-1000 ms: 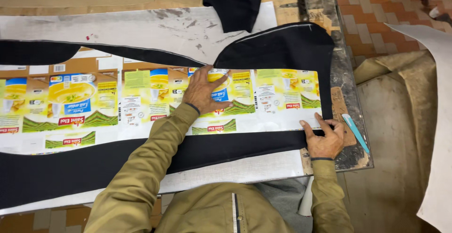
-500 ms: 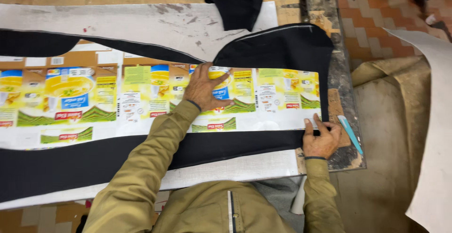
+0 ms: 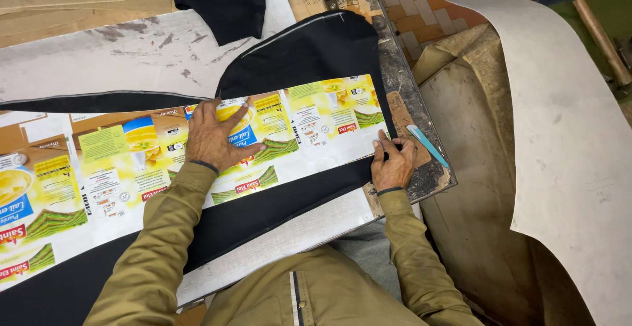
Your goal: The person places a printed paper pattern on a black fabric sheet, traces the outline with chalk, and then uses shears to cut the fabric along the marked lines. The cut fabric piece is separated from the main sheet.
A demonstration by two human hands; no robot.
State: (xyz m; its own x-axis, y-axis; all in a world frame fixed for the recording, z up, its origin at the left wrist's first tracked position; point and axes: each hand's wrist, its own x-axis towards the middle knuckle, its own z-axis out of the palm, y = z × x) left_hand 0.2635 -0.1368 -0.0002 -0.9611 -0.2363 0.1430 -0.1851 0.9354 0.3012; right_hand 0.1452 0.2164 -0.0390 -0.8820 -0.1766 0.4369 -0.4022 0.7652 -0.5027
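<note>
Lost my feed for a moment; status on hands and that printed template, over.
Left hand flat on printed template. Right hand at its right end, over black fabric. Blue tool lies just beyond.

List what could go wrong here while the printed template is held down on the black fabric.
The printed template is pinned only by the left hand mid-strip and the right hand at its end; its far left could shift on the black fabric. The right hand sits by the table edge, near a blue tool that might get knocked off.
</note>
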